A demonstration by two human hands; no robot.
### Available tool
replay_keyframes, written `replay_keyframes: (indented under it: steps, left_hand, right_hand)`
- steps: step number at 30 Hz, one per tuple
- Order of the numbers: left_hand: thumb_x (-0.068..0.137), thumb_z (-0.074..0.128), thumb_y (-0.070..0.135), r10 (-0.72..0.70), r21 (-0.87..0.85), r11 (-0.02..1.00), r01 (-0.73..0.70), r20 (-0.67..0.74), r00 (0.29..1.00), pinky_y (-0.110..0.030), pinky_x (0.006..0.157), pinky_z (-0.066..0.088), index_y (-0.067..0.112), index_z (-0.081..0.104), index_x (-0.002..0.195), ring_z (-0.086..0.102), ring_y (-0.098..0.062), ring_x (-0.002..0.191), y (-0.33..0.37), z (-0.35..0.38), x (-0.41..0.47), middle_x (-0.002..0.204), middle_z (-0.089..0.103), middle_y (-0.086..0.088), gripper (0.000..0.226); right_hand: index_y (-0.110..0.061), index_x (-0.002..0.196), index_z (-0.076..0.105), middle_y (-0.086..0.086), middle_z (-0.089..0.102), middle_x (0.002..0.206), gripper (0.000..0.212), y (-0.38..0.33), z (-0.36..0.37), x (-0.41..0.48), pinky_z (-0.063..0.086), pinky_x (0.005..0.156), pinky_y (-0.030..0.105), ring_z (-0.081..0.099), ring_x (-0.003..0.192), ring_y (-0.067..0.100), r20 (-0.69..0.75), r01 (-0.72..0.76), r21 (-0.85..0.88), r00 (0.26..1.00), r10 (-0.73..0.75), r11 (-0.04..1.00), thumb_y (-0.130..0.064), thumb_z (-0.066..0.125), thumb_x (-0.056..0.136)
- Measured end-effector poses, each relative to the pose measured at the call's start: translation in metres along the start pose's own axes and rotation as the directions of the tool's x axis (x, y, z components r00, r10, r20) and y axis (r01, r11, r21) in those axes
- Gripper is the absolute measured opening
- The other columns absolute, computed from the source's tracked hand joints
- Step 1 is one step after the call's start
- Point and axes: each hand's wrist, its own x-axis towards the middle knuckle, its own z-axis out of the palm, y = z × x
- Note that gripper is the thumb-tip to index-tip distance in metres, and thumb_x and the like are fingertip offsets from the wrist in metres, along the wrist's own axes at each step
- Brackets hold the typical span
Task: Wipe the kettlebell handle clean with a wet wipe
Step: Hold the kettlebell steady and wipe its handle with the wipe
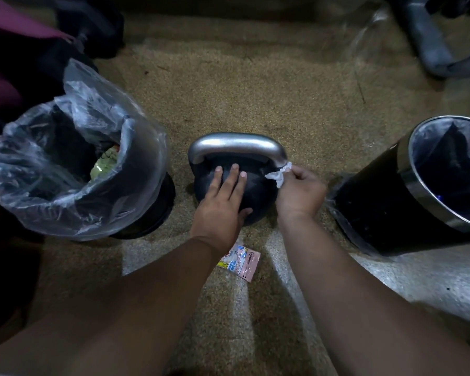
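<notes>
Kettlebell [236, 185] sits on the floor between two bins. Left hand [223, 204] lies flat, steadying it; right hand [300, 191] pinches the wipe [280, 175] at the handle's [236, 143] right end. I'd wrap it fully round, then slide across.

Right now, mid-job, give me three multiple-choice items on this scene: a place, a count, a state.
1. Where does the wet wipe meet the kettlebell handle? A. right end B. left end C. middle of the top
2. How many bins stand on the floor? A. one B. two C. three
3. How does the left hand lie? A. gripping the handle B. flat on the kettlebell body C. holding a packet
Answers: 1 A, the right hand pinches the wipe against that end. 2 B, a plastic-lined bin stands left, a black bin right. 3 B, its straight fingers rest on the black body.
</notes>
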Motion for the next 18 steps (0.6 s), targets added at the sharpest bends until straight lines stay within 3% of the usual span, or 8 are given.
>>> replay_keyframes:
  steps: [4, 8, 13, 18]
  left_hand:
    - [0.095, 0.052, 0.048, 0.002, 0.014, 1.000, -0.002, 0.010, 1.000, -0.039, 0.116, 0.032, 0.016, 0.020, 0.156, 0.009, -0.031, 0.151, -0.0018, 0.0013, 0.0012, 0.164, 0.012, -0.002, 0.075]
    - [0.095, 0.052, 0.048, 0.001, 0.017, 1.000, -0.001, 0.005, 1.000, -0.039, 0.115, 0.034, 0.016, 0.020, 0.156, 0.009, -0.030, 0.151, -0.0011, 0.0010, 0.0007, 0.164, 0.012, -0.001, 0.075]
    - [0.095, 0.052, 0.047, -0.001, -0.013, 1.000, 0.001, 0.003, 1.000, -0.039, 0.115, 0.034, 0.016, 0.021, 0.156, 0.009, -0.030, 0.151, -0.0016, 0.0002, 0.0008, 0.164, 0.012, -0.001, 0.075]
    - [0.097, 0.050, 0.048, 0.002, -0.011, 1.000, -0.002, 0.014, 1.000, -0.038, 0.117, 0.030, 0.016, 0.019, 0.156, 0.006, -0.029, 0.151, -0.0001, -0.0021, 0.0006, 0.165, 0.009, 0.000, 0.074]
  right_hand:
    - [-0.022, 0.083, 0.072, -0.007, 0.071, 0.079, 0.010, -0.0077, 0.0000, 0.0015, 0.051, 0.068, 0.020, 0.066, 0.073, 0.010, 0.008, 0.082, -0.011, 0.997, -0.082, 0.997, -0.018, 0.064, 0.088]
    - [-0.024, 0.074, 0.068, -0.007, 0.070, 0.076, 0.017, -0.0059, -0.0008, 0.0017, 0.054, 0.070, 0.025, 0.067, 0.073, 0.014, 0.002, 0.047, -0.041, 0.999, -0.047, 0.998, -0.014, 0.064, 0.086]
    - [-0.020, 0.085, 0.073, -0.006, 0.071, 0.080, 0.010, -0.0061, -0.0011, 0.0002, 0.052, 0.071, 0.021, 0.066, 0.074, 0.010, 0.004, 0.076, -0.032, 0.997, -0.076, 0.997, -0.014, 0.065, 0.087]
    - [-0.020, 0.083, 0.074, -0.006, 0.072, 0.077, 0.010, -0.0097, -0.0012, 0.0022, 0.052, 0.067, 0.021, 0.064, 0.068, 0.008, 0.004, 0.060, 0.014, 0.998, -0.060, 0.998, -0.015, 0.066, 0.086]
